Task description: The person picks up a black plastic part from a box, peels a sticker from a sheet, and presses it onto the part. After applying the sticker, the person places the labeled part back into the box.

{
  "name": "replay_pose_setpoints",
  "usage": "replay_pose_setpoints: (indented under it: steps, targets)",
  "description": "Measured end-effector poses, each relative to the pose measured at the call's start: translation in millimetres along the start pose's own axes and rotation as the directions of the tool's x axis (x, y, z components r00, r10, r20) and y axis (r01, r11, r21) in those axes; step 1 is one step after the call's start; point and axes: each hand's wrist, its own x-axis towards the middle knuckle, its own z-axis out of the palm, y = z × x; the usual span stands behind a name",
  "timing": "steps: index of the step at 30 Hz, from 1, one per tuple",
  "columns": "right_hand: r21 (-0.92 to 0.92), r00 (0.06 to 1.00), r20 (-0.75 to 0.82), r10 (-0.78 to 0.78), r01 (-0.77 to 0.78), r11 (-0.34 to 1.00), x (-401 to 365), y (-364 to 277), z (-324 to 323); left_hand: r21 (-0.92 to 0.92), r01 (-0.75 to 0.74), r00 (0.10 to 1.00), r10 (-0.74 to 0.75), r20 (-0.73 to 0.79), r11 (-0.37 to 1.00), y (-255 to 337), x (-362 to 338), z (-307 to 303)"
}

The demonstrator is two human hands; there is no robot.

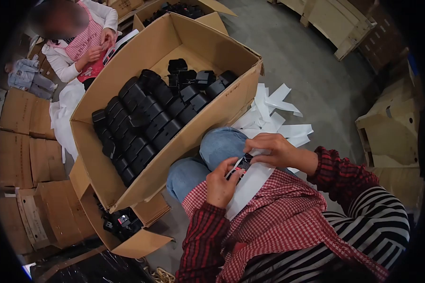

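A white strip of backing paper (251,191) lies across my lap, with black-and-red stickers (242,166) near its upper end. My left hand (221,185) is closed on the left edge of this sticker sheet, thumb and fingertips at the printed part. From the other side my right hand (275,150) pinches the sheet's top end, its fingertips right at a black sticker. Just beyond my knees stands a large open cardboard box (236,101), holding rows of black plastic parts (148,113).
Discarded white paper strips (274,111) litter the floor right of the box. A smaller carton (141,243) with black parts sits below it. Another person (82,52) works at the upper left. Stacked cartons (16,113) line the left; wooden crates (392,122) stand at right.
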Motion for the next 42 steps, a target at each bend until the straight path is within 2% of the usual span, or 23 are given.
replay_pose_setpoints:
  steps: [6,12,13,15,16,17,19,20,21,23,25,26,27,28,30,31,32,33,35,37,39,40,42]
  targets:
    - [0.065,0.997,-0.036,-0.065,0.067,0.996,-1.7,6.2,-0.4,-0.094,0.042,0.996,-0.035,0.079,0.995,-9.9,6.4,-0.9]
    - [0.177,0.998,0.023,0.063,-0.066,0.982,-10.6,15.3,-2.4,-0.125,0.037,0.963,-0.002,0.27,0.991,-0.8,7.1,-14.2]
    - [0.202,0.993,0.035,0.113,-0.118,0.972,-11.6,15.5,-2.6,-0.12,0.043,0.968,-0.012,0.252,0.992,-5.5,8.1,-16.1]
    - [0.304,0.978,0.041,0.205,-0.208,0.93,-10.3,19.9,-6.6,-0.161,-0.017,0.937,0.072,0.341,0.987,-17.3,11.6,-19.9]
    - [0.437,0.946,0.007,0.325,-0.295,0.85,-9.7,27.0,-10.4,-0.152,0.07,0.913,-0.001,0.409,0.986,-12.0,13.1,-27.3]
    - [0.562,0.896,-0.008,0.443,-0.363,0.743,-9.2,35.7,-15.4,-0.149,0.07,0.915,-0.004,0.403,0.986,-11.3,12.8,-29.3]
    - [0.656,0.877,-0.002,0.481,-0.363,0.662,-6.7,48.1,-28.2,-0.068,-0.07,0.935,0.089,0.343,0.995,-11.7,6.3,-29.3]
    - [0.7,0.854,-0.003,0.52,-0.37,0.611,-5.2,51.4,-32.6,0.005,-0.268,0.925,0.256,0.282,0.963,-8.9,3.9,-30.0]
    - [0.68,0.873,-0.034,0.486,-0.337,0.651,-4.3,57.0,-35.2,0.007,-0.264,0.927,0.252,0.279,0.965,0.5,5.9,-39.3]
    - [0.632,0.885,-0.035,0.465,-0.341,0.696,6.4,53.7,-41.3,0.21,-0.423,0.906,0.405,0.123,0.881,17.2,14.0,-77.6]
    - [0.581,0.897,-0.041,0.441,-0.338,0.741,15.7,51.2,-42.7,0.257,-0.192,0.969,0.224,-0.104,0.947,12.4,36.5,-138.4]
    - [0.577,0.918,-0.041,0.394,-0.3,0.76,18.4,50.1,-40.4,0.326,-0.051,0.937,0.159,-0.311,0.944,6.4,51.8,-170.1]
    - [0.573,0.937,-0.041,0.346,-0.262,0.777,21.0,48.3,-38.5,0.383,-0.005,0.861,0.199,-0.469,0.924,-8.4,71.7,-203.7]
    - [0.575,0.938,-0.04,0.344,-0.26,0.776,24.3,46.8,-38.8,0.528,0.04,0.82,0.275,-0.503,0.848,-35.0,88.9,-247.3]
    - [0.562,0.978,-0.031,0.207,-0.154,0.812,30.7,44.7,-39.9,0.787,0.212,0.726,0.446,-0.524,0.58,-97.5,110.5,-326.0]
    - [0.564,0.978,-0.033,0.206,-0.152,0.812,32.9,42.8,-40.3,0.788,0.213,0.726,0.447,-0.523,0.577,-106.9,114.8,-347.5]
    - [0.562,0.977,-0.043,0.207,-0.147,0.814,33.8,40.3,-41.1,0.643,0.351,0.788,0.155,-0.595,0.681,-114.3,117.9,-363.5]
    - [0.561,0.976,-0.052,0.209,-0.145,0.815,35.5,40.0,-41.5,0.48,0.505,0.787,-0.153,-0.598,0.718,-124.0,120.9,-376.4]
    - [0.555,0.981,-0.037,0.191,-0.138,0.82,38.4,43.8,-43.2,0.418,0.515,0.795,-0.235,-0.559,0.749,-168.9,129.3,-398.7]
    - [0.548,0.984,-0.012,0.177,-0.142,0.824,39.7,46.2,-41.4,0.345,0.534,0.797,-0.323,-0.51,0.772,-166.3,131.6,-392.5]
    - [0.52,0.956,-0.117,0.269,-0.172,0.837,42.9,49.6,-36.8,0.004,0.563,0.755,-0.512,-0.41,0.827,-140.5,131.1,-383.7]
    - [0.516,0.957,-0.119,0.263,-0.167,0.84,49.9,50.4,-35.0,0.002,0.557,0.757,-0.507,-0.412,0.83,-116.4,125.6,-371.2]
    - [0.463,0.984,-0.125,0.125,-0.053,0.885,78.4,47.3,-33.5,-0.121,0.258,0.878,-0.284,-0.385,0.959,-56.1,108.6,-331.4]
